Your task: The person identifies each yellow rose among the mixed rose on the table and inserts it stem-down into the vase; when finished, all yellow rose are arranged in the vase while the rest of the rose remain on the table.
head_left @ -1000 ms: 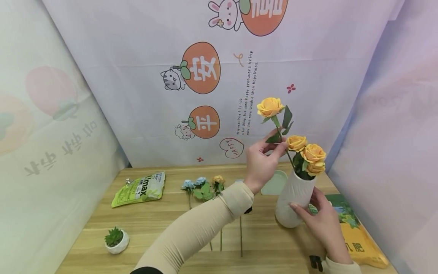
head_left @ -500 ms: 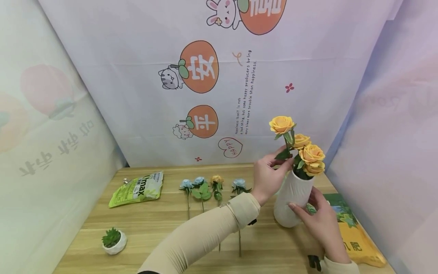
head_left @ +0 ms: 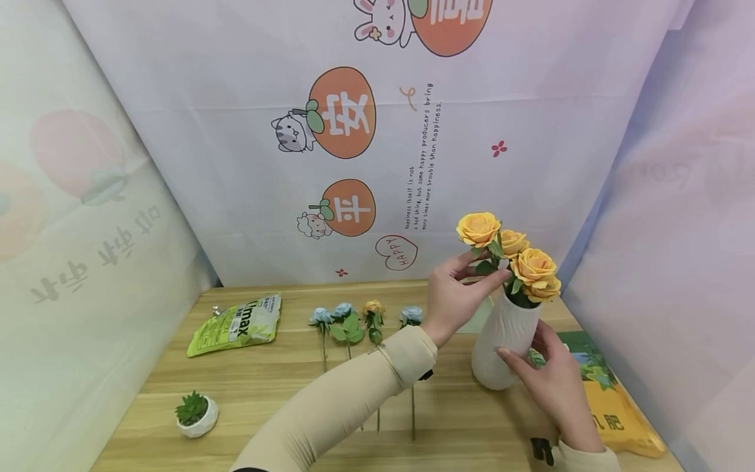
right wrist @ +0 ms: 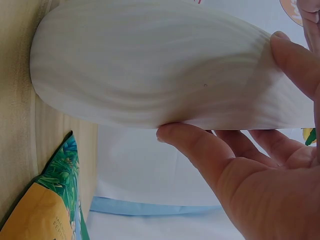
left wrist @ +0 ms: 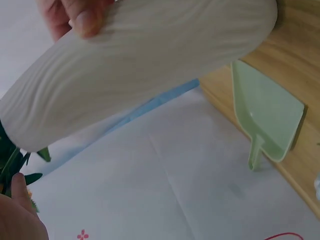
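At the right of the head view, my left hand [head_left: 457, 295] holds a yellow rose [head_left: 479, 229] by its upper stem, thumb in front and fingers behind. Its lower stem is hidden by the hand and the vase mouth. Other yellow roses [head_left: 535, 267] stand in the white vase [head_left: 507, 341], just right of this bloom. My right hand [head_left: 554, 380] grips the vase from the right side; the right wrist view shows the thumb and fingers on opposite sides of the ribbed vase [right wrist: 150, 65]. The vase leans slightly to the right, its base on the table.
Blue roses [head_left: 321, 316] and one yellow rose [head_left: 374, 307] lie mid-table. A green dustpan [left wrist: 270, 110] lies behind the vase. An orange and green bag [head_left: 625, 419] is at right. A green pouch [head_left: 238, 326] and potted succulent [head_left: 197, 414] are at left.
My left hand has brought the yellow rose down toward the vase, then shifted slightly left with it. The right hand keeps its grip on the vase.
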`<state>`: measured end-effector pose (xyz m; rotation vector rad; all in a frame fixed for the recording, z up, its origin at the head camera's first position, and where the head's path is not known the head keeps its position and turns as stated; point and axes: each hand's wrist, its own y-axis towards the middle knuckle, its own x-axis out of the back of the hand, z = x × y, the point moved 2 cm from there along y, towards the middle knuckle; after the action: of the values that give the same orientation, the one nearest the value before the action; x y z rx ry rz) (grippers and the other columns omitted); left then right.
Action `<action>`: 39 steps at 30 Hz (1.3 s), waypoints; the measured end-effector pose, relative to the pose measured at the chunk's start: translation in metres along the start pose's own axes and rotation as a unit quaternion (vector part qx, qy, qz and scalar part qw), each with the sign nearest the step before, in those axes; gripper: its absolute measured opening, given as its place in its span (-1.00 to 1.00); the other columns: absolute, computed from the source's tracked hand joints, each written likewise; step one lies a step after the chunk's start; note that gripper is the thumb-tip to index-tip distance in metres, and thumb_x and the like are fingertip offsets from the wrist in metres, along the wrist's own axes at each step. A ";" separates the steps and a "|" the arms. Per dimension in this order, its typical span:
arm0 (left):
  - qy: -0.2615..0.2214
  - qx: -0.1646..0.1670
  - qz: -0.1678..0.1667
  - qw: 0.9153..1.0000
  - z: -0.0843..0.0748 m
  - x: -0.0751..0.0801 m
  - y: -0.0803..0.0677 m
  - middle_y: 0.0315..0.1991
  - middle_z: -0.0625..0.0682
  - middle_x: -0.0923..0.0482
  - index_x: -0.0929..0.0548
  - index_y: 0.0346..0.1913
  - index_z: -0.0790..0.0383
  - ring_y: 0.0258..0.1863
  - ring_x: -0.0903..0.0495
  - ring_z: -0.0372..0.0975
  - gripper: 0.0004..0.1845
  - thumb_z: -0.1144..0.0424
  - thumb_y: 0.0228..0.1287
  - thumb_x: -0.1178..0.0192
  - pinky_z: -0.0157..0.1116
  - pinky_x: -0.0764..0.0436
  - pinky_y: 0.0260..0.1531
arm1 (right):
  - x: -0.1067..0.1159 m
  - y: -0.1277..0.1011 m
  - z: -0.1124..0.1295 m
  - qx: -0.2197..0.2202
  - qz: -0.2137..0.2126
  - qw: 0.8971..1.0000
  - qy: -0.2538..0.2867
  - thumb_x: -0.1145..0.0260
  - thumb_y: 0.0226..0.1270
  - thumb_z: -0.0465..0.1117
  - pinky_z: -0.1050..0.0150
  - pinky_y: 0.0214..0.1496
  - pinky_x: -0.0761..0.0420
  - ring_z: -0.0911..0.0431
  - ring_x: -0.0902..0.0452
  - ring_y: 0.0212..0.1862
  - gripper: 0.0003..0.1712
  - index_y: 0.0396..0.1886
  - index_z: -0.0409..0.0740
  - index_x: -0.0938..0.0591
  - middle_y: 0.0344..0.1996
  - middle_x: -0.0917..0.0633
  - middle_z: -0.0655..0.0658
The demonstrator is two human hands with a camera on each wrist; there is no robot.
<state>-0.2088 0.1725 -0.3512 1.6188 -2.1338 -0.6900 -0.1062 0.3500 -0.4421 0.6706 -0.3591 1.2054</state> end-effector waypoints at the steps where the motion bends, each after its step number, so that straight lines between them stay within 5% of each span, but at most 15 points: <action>1: -0.001 -0.002 0.001 1.000 -0.002 0.002 0.001 0.08 -0.07 -0.81 -0.79 0.26 0.10 -0.12 -0.79 -0.43 -0.57 0.20 0.36 -0.55 -0.34 -0.79 -0.09 | 0.000 0.000 0.000 -0.001 0.001 1.000 0.001 -0.56 0.42 0.10 -0.40 0.26 -0.59 -0.42 -0.54 0.33 0.03 0.65 -0.25 -0.29 0.44 -0.51 -0.43; 10: 0.032 -0.033 -0.045 0.998 -0.008 0.007 0.004 -0.15 -0.04 -0.85 -0.90 -0.07 0.18 -0.26 -0.76 -0.45 -0.84 0.18 0.44 -0.48 -0.37 -0.78 -0.21 | 0.000 0.000 0.000 -0.006 0.003 1.000 0.005 -0.57 0.42 0.11 -0.39 0.28 -0.57 -0.40 -0.53 0.35 0.04 0.66 -0.23 -0.29 0.45 -0.50 -0.41; 19: 0.081 -0.039 -0.025 0.996 0.000 0.004 0.000 -0.26 -0.06 -0.75 -0.87 -0.33 0.25 -0.22 -0.65 -0.46 -0.82 0.21 0.41 -0.50 -0.48 -0.70 -0.13 | 0.000 0.000 0.000 -0.008 0.002 1.000 0.007 -0.56 0.42 0.11 -0.40 0.28 -0.57 -0.40 -0.53 0.35 0.03 0.66 -0.22 -0.29 0.45 -0.50 -0.41; 39: 0.071 0.012 0.031 0.997 0.007 -0.003 -0.007 0.00 -0.05 -0.81 -0.92 -0.08 0.22 -0.17 -0.70 -0.59 -0.82 0.19 0.45 -0.47 -0.49 -0.74 -0.16 | -0.001 0.000 0.001 -0.008 0.004 1.000 -0.002 -0.55 0.43 0.12 -0.33 0.25 -0.61 -0.39 -0.53 0.36 0.03 0.67 -0.20 -0.29 0.45 -0.51 -0.38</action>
<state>-0.2068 0.1749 -0.3606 1.5567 -2.0870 -0.5154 -0.1068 0.3485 -0.4418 0.6591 -0.3752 1.2075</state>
